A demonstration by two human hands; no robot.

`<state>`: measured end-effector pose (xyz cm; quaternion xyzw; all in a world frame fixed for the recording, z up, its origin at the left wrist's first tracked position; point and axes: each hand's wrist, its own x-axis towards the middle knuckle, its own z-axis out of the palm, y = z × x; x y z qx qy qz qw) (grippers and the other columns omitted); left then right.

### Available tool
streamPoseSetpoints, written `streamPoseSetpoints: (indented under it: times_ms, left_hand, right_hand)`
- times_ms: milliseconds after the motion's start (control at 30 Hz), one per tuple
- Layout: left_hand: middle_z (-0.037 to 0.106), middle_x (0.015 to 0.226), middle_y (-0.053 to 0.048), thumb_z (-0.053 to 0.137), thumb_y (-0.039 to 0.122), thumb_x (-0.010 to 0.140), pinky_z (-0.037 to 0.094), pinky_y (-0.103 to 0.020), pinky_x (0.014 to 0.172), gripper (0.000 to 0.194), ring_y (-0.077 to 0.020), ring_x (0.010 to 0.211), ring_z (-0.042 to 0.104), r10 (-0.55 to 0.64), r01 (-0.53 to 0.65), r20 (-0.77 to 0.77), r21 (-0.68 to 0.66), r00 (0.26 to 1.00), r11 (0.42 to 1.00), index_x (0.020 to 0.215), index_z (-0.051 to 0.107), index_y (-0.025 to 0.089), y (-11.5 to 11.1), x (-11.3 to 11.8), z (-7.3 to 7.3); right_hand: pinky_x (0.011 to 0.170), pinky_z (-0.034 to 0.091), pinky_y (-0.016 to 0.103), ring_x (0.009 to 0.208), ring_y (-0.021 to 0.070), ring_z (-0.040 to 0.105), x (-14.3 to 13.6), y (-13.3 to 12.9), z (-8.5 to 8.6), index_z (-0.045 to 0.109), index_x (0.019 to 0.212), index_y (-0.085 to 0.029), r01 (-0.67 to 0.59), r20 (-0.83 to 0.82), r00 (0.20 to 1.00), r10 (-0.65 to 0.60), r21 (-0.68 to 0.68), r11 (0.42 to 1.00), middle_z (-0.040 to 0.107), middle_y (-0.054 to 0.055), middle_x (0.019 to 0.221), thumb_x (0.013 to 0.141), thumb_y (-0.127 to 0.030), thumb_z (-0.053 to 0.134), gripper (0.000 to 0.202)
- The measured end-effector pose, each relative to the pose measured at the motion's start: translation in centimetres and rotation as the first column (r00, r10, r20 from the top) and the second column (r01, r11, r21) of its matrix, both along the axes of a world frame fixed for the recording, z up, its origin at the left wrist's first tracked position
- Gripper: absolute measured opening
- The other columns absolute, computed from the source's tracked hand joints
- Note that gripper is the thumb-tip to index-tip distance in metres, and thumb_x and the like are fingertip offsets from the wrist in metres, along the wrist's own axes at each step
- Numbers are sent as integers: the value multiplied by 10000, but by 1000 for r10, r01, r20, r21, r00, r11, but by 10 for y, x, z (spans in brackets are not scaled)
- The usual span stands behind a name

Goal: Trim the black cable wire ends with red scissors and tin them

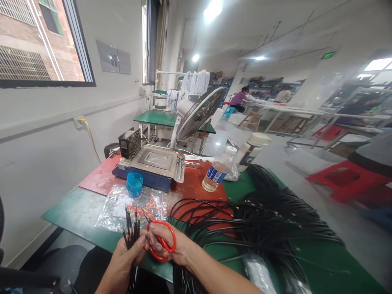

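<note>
My left hand point(132, 249) is closed around a bunch of black cables point(131, 224), whose stripped ends with small coloured wires point upward. In my right hand point(167, 243) is a pair of scissors point(174, 237) with red handles, its blades pointing up and to the left beside the cable ends. The fingers of both hands meet near the cables. Just beyond them lies a clear plastic bag point(107, 212) strewn with tiny red and yellow wire scraps point(150, 204). On that bag stands a blue cup point(134, 185).
A solder pot point(156, 159) with a small fan point(131, 143) sits behind the cup. To the right stand a bottle point(216, 173) and a pale tumbler point(252, 151). Large coils of black cable point(269, 212) cover the table's right side. A big fan point(200, 114) stands behind; a person point(240, 99) sits farther off.
</note>
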<state>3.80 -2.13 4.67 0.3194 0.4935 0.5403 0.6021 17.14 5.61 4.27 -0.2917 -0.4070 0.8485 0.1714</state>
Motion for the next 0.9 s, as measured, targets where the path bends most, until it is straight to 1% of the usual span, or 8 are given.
streamPoseSetpoints:
  times_ms: [167, 267, 367, 433, 500, 567, 733, 900]
  left_hand:
    - [380, 469, 56, 655, 483, 715, 167, -255, 474, 353, -73, 457, 264, 46, -46, -30, -8, 999, 999, 628, 590, 146, 1, -1, -2]
    - [355, 459, 67, 637, 477, 735, 173, -253, 474, 348, -74, 455, 258, 66, -67, -33, -15, 997, 998, 626, 574, 152, 1, 0, -4]
    - [359, 467, 70, 641, 470, 732, 190, -244, 470, 348, -72, 454, 262, 106, -107, -40, -26, 994, 994, 603, 545, 161, 2, 1, -5]
    - [381, 469, 66, 661, 483, 707, 202, -238, 466, 362, -71, 454, 272, 138, -140, -61, -25, 989, 990, 591, 539, 162, 2, 2, -6]
    - [391, 464, 64, 673, 497, 687, 207, -234, 464, 373, -72, 453, 284, 154, -156, -87, -21, 984, 988, 591, 544, 161, 2, 2, -6]
    - [399, 463, 60, 669, 506, 687, 215, -234, 466, 376, -76, 454, 297, 146, -148, -108, -15, 983, 989, 598, 558, 158, 3, 2, -4]
    - [403, 478, 51, 637, 497, 722, 225, -243, 471, 356, -82, 463, 291, 108, -108, -112, 9, 988, 994, 634, 605, 153, 3, 3, -1]
    - [421, 498, 44, 637, 478, 733, 252, -244, 492, 346, -87, 483, 307, 97, -96, -89, 8, 991, 995, 612, 591, 157, 1, 2, -1]
  right_hand:
    - [263, 220, 144, 280, 38, 365, 0, -1, 3, 600, 626, -94, -30, -24, 999, 33, 112, 993, 456, -47, 396, 685, -599, 637, 510]
    - [281, 250, 148, 276, 34, 364, 0, -2, 6, 602, 620, -95, -1, -37, 999, 8, 182, 983, 459, -50, 393, 673, -599, 650, 509]
    - [314, 278, 152, 293, 35, 378, -1, -3, 8, 604, 635, -98, 34, -40, 999, -23, 303, 952, 463, -54, 394, 674, -574, 670, 482]
    - [318, 274, 146, 305, 33, 387, 0, -3, 8, 599, 632, -104, 50, -1, 999, -54, 385, 922, 459, -62, 398, 659, -547, 700, 455]
    - [312, 267, 137, 309, 28, 388, 0, -4, 7, 595, 628, -106, 60, 39, 996, -84, 425, 903, 459, -68, 403, 637, -528, 726, 442]
    - [307, 269, 136, 301, 27, 387, 0, -4, 7, 593, 624, -104, 68, 30, 996, -87, 388, 919, 462, -64, 400, 641, -548, 713, 461]
    - [275, 254, 145, 275, 37, 371, -3, -4, 5, 588, 580, -94, 82, -58, 996, -72, 199, 977, 452, -40, 371, 694, -644, 604, 562]
    - [269, 245, 150, 280, 42, 374, -5, -5, 2, 574, 577, -96, 75, -29, 997, -72, 113, 991, 448, -42, 379, 669, -609, 649, 526]
